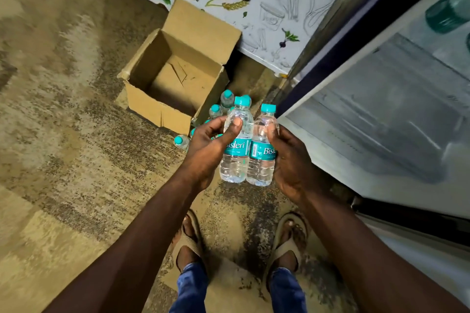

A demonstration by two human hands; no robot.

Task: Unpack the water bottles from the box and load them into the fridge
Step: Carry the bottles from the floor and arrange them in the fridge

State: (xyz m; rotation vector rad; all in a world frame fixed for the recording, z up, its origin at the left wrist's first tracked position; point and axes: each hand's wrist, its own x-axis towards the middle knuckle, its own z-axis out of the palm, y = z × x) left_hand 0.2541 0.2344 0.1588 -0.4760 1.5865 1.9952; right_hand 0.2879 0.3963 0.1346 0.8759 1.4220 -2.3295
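Two Bisleri bottles are up off the floor, one in each hand, side by side and touching at the labels. The left hand (208,145) is gripping the left bottle (236,142), thumb pressing across its shoulder; the right hand (287,160) is wrapping round the right bottle (262,147), thumb on its upper body. Both bottles are standing upright with turquoise caps on.

Below and behind them, a cluster of floor bottles (216,112) is sitting just beside the near right corner of the cardboard box (157,107); about five or six turquoise caps are showing, though the hands are hiding part of the group, so the exact count is unclear. One box, flaps open, is lying empty on its visible bottom, with its far flap leaning against the illustrated wall (274,15).

At the right, the fridge (381,114) is standing open, its white lower edge running just beside the right bottle. One green-tinted bottle (450,10) is resting deep inside, upper right. Two sandalled feet (189,244) are planted on the speckled floor (63,134), which is stretching wide and bare to the left of the box.
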